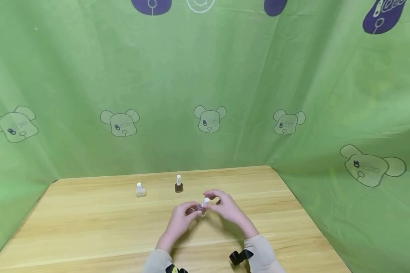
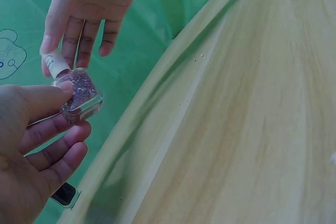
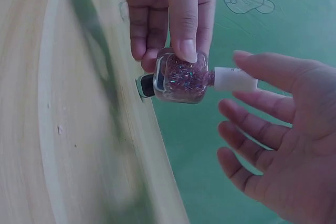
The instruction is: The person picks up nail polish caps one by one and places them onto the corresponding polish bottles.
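A clear, squarish nail polish bottle (image 3: pixel 181 80) holds pinkish-purple glitter polish, and its white cap (image 3: pixel 235 79) is at the neck. A short strip of the neck shows between glass and cap. My left hand (image 1: pixel 181 219) grips the glass body between thumb and fingers. On the cap, the thumb and index finger of my right hand (image 1: pixel 228 209) pinch, while its other fingers are loosely bent and apart from the bottle. In the head view the bottle is tilted just above the table, partly covered by the fingers.
Toward the back of the wooden table (image 1: pixel 99 227) stand two more bottles: a pale, clear one (image 1: pixel 141 191) on the left and a dark polish bottle (image 1: pixel 178 185) nearer the middle, both white-capped. A green printed curtain (image 1: pixel 171 76) surrounds the table's back and sides.
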The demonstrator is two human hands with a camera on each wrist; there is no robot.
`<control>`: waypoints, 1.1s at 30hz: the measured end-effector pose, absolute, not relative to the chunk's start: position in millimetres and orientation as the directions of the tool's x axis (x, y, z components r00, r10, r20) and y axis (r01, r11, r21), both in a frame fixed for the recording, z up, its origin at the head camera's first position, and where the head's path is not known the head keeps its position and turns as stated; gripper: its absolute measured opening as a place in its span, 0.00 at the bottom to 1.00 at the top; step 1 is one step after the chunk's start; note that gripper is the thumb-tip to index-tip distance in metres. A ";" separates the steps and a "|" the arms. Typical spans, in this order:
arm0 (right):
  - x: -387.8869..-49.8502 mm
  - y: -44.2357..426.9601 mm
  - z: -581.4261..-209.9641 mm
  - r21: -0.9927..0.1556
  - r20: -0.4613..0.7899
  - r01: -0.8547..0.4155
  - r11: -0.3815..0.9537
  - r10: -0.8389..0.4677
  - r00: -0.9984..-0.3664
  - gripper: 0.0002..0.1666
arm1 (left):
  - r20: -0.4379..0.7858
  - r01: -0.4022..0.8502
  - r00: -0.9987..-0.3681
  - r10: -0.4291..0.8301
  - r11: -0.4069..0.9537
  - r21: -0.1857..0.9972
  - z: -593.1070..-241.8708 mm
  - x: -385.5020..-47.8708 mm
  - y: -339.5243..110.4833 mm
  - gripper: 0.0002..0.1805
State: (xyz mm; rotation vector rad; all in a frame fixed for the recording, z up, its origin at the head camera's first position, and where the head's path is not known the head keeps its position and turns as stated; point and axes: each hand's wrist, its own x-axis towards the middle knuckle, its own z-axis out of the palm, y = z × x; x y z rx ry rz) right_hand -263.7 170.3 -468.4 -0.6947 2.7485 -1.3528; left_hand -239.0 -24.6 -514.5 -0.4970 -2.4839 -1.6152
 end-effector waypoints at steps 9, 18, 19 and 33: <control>-270.3 173.5 -472.0 -0.850 0.201 -0.366 0.379 -0.409 -0.890 0.22 | 0.247 0.287 -0.955 0.167 0.293 0.912 -515.8 -240.8 -26.9 0.16; -261.4 166.8 -462.1 -0.856 0.161 -0.328 0.400 -0.397 -0.904 0.17 | 0.251 0.297 -0.950 0.183 0.292 0.909 -516.2 -240.7 -26.8 0.16; -259.7 166.0 -459.5 -0.857 0.160 -0.325 0.400 -0.394 -0.905 0.17 | 0.253 0.300 -0.950 0.185 0.298 0.906 -515.9 -240.9 -26.7 0.16; -266.2 160.7 -477.2 -0.888 0.244 -0.277 0.366 -0.134 -0.960 0.10 | 0.283 0.323 -0.943 0.177 0.271 0.907 -511.8 -237.5 -21.7 0.16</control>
